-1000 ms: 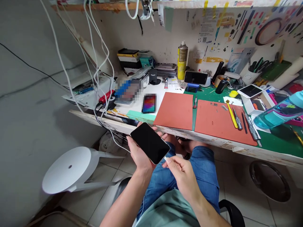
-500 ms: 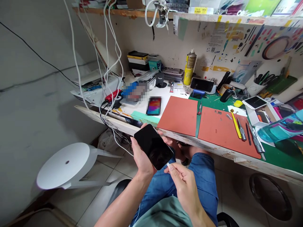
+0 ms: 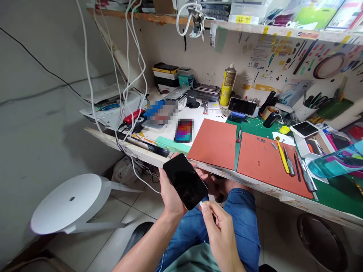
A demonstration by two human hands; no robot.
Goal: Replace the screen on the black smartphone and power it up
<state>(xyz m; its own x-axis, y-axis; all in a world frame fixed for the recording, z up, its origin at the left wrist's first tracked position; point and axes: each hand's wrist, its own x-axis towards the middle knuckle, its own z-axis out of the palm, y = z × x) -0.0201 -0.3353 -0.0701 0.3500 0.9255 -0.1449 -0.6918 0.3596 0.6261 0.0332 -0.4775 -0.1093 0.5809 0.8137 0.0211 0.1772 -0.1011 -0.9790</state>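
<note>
A smartphone (image 3: 185, 181) with a dark screen lies tilted in my left hand (image 3: 171, 196), over my lap and just in front of the bench edge. The fingers of that hand wrap under the phone and show along its far side. At the phone's lower end, my right hand (image 3: 218, 223) pinches a white cable plug (image 3: 201, 204) between thumb and forefinger. The plug's tip meets the phone's bottom edge; whether it is fully in the port cannot be made out. Most of the cable is hidden by my hands and arms.
The bench carries two reddish mats (image 3: 215, 143), a phone with a lit screen (image 3: 183, 130), a yellow-handled brush (image 3: 282, 155), metal tools, a spray can (image 3: 227, 85) and a blue bottle (image 3: 334, 162). White cables (image 3: 127, 83) hang at left, above a white stool (image 3: 68, 202).
The view has shifted slightly, so the bench sits a little lower in it. Both hands keep hold of the smartphone and the cable plug in nearly the same position.
</note>
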